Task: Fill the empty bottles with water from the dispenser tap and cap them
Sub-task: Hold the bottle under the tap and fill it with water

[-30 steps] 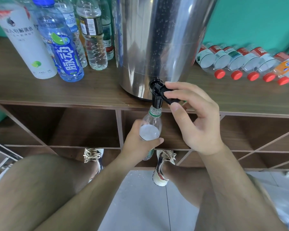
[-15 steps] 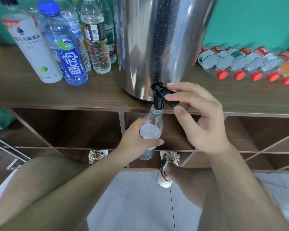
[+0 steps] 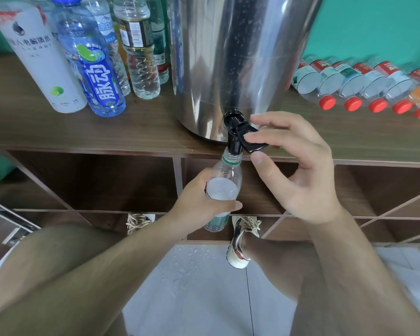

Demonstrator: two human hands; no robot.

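At the front edge of the wooden surface, in the head view, a steel dispenser stands upright, its wall dotted with droplets. Its black tap juts out over the edge.

The bottle is directly under the tap, held in the air in front of the open shelf below the surface. Its mouth meets the spout and a green ring circles its neck. It is clear plastic, slightly tilted, with a pale water level showing below the shoulder.

The left hand holds the bottle by its middle. Its grip is wrapped round the body, thumb across the front and fingers hidden behind.

The right hand is at the tap's lever. Its grip pinches the lever, with the index finger lying on top and the thumb just beneath. The other fingers are curled loosely above the palm.

On the surface left of the dispenser stand several upright bottles. Among them are a tall white one, a blue-labelled one just beside it and a clear one with liquid in it nearer the dispenser. More stand behind them.

To the right of the dispenser a row of bottles lies on its side, touching one another, with red caps pointing toward the front edge.

Below, the person's bare forearms and knees fill the lower part of the view. Two laced shoes rest on the floor by the foot of the shelf. The grey floor tiles carry scattered water drops under the bottle.
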